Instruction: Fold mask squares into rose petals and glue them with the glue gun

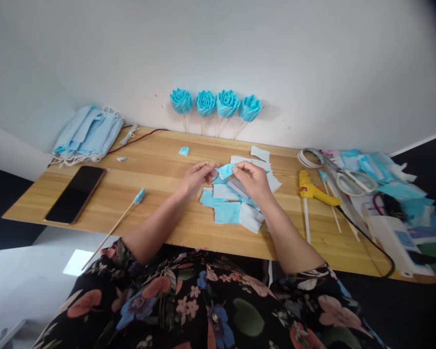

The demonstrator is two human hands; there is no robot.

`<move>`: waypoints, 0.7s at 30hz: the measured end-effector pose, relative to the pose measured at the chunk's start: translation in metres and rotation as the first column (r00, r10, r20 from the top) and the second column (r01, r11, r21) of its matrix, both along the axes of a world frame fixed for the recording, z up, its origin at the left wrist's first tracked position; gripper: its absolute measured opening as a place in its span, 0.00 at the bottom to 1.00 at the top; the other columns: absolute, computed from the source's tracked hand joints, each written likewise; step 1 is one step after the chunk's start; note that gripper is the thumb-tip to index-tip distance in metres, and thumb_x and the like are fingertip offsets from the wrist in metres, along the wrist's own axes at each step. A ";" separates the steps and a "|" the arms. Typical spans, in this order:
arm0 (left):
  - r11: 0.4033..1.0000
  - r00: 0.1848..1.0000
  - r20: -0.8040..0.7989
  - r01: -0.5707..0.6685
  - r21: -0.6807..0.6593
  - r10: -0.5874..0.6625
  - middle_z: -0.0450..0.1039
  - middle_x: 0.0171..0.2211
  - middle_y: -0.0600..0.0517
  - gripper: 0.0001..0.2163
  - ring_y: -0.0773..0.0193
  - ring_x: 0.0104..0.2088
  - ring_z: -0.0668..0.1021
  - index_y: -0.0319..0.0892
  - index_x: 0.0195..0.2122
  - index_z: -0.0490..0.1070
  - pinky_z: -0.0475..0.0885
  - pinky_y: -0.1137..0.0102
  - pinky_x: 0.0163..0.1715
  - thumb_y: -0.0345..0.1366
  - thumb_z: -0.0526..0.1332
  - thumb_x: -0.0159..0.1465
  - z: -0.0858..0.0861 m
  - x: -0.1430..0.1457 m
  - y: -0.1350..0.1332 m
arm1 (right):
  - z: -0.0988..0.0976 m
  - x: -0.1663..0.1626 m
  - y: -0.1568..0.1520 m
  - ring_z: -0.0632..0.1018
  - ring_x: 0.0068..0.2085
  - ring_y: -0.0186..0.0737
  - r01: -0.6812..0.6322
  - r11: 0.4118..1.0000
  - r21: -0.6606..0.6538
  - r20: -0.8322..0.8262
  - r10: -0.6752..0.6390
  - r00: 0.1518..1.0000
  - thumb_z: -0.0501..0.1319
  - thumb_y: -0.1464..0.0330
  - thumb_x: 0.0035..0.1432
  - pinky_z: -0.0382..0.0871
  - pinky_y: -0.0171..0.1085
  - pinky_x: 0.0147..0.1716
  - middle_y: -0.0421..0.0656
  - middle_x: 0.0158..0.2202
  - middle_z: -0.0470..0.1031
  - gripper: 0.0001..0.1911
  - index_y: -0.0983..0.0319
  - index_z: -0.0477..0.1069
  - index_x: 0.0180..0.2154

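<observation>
Between my two hands is a small piece of light blue mask fabric [225, 171], partly folded. My right hand [253, 180] pinches its right side between thumb and fingers. At its left edge, my left hand [200, 175] is closed with thumb and fingertips pressed together on the fabric. Cut blue and white fabric pieces [227, 212] lie in an overlapping heap under and around the hands. A small folded blue piece [183, 151] rests by itself further back. To the left, a wooden stick with a blue bud-like tip [138, 196] juts over the table's front edge.
Several blue fabric roses [205, 103] on sticks lean against the wall. A stack of face masks [89, 133] and a phone [75, 195] lie left. On the right are a yellow glue gun [314, 191], tape roll [310, 158], scissors [356, 182], scraps and a white power strip [394, 242].
</observation>
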State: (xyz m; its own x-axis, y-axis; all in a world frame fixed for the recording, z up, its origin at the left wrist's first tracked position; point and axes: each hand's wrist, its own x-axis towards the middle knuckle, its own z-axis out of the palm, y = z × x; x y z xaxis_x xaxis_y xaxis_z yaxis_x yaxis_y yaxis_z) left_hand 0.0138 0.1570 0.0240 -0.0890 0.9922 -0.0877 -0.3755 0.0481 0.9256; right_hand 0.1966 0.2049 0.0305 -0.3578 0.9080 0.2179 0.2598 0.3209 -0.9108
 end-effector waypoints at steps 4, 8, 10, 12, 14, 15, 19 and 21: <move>0.999 0.999 -0.031 -0.034 0.003 0.034 0.68 0.24 0.54 0.12 0.71 0.25 0.69 0.39 0.29 0.74 0.65 0.74 0.27 0.43 0.68 0.57 0.002 -0.002 0.000 | 0.001 -0.001 0.000 0.72 0.32 0.37 -0.028 1.000 -0.014 0.004 0.028 1.000 0.62 0.59 0.59 0.66 0.36 0.36 0.38 0.28 0.74 0.12 0.60 0.72 0.28; 1.000 0.995 -0.098 -0.011 0.020 0.013 0.71 0.26 0.54 0.15 0.71 0.27 0.71 0.38 0.32 0.76 0.67 0.73 0.30 0.46 0.71 0.54 0.001 -0.001 -0.001 | 0.005 -0.002 -0.003 0.71 0.31 0.36 -0.055 0.998 0.005 0.053 0.055 0.997 0.62 0.59 0.58 0.65 0.36 0.35 0.38 0.26 0.72 0.12 0.60 0.70 0.27; 0.999 0.990 -0.140 0.010 0.038 -0.005 0.73 0.29 0.54 0.16 0.71 0.28 0.72 0.38 0.34 0.76 0.68 0.73 0.32 0.46 0.71 0.52 0.001 0.000 -0.002 | 0.006 -0.004 -0.005 0.71 0.30 0.35 -0.069 0.997 0.024 0.095 0.066 0.993 0.62 0.60 0.58 0.64 0.35 0.35 0.37 0.26 0.72 0.12 0.60 0.70 0.27; 0.997 0.983 -0.181 0.037 0.070 -0.024 0.74 0.29 0.53 0.15 0.71 0.29 0.72 0.38 0.32 0.76 0.66 0.73 0.32 0.43 0.72 0.51 0.001 0.002 -0.002 | 0.006 -0.005 -0.007 0.71 0.30 0.35 -0.089 0.995 0.042 0.120 0.084 0.989 0.63 0.60 0.58 0.64 0.35 0.33 0.37 0.25 0.72 0.12 0.60 0.71 0.26; 0.995 0.975 -0.218 0.053 0.090 -0.032 0.72 0.26 0.54 0.12 0.71 0.28 0.71 0.37 0.29 0.74 0.65 0.74 0.31 0.40 0.71 0.51 0.001 0.003 -0.002 | 0.005 -0.005 -0.008 0.71 0.29 0.35 -0.108 0.993 0.054 0.137 0.100 0.986 0.63 0.60 0.58 0.64 0.35 0.32 0.38 0.25 0.72 0.13 0.61 0.72 0.26; 0.995 0.973 -0.231 0.051 0.092 -0.028 0.71 0.25 0.55 0.11 0.72 0.27 0.69 0.37 0.27 0.73 0.63 0.74 0.30 0.39 0.71 0.51 0.000 0.003 -0.002 | 0.005 -0.005 -0.008 0.72 0.29 0.35 -0.114 0.992 0.054 0.141 0.106 0.984 0.63 0.60 0.58 0.64 0.35 0.32 0.38 0.25 0.73 0.12 0.61 0.73 0.27; 0.996 0.976 -0.214 -0.014 0.085 0.032 0.68 0.23 0.57 0.10 0.72 0.26 0.68 0.39 0.27 0.71 0.63 0.74 0.29 0.40 0.69 0.53 -0.002 -0.001 0.000 | 0.004 -0.004 -0.006 0.75 0.32 0.37 -0.072 0.997 0.028 0.095 0.069 0.993 0.61 0.59 0.60 0.67 0.37 0.35 0.39 0.28 0.75 0.13 0.60 0.78 0.40; 0.994 0.982 -0.171 -0.064 0.087 0.078 0.68 0.24 0.56 0.11 0.71 0.26 0.70 0.39 0.27 0.70 0.65 0.74 0.30 0.41 0.68 0.53 -0.003 -0.005 0.002 | 0.004 -0.003 -0.004 0.75 0.33 0.37 -0.029 0.998 0.048 0.050 0.026 0.998 0.62 0.60 0.59 0.69 0.38 0.39 0.38 0.29 0.74 0.16 0.60 0.76 0.46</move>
State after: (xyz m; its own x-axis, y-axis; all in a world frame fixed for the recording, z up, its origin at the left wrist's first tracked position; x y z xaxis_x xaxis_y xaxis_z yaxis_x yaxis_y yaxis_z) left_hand 0.0089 0.1590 0.0213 -0.1665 0.9859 0.0152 -0.2086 -0.0503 0.9767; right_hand 0.1938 0.2011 0.0346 -0.3938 0.8866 0.2428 0.2946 0.3720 -0.8802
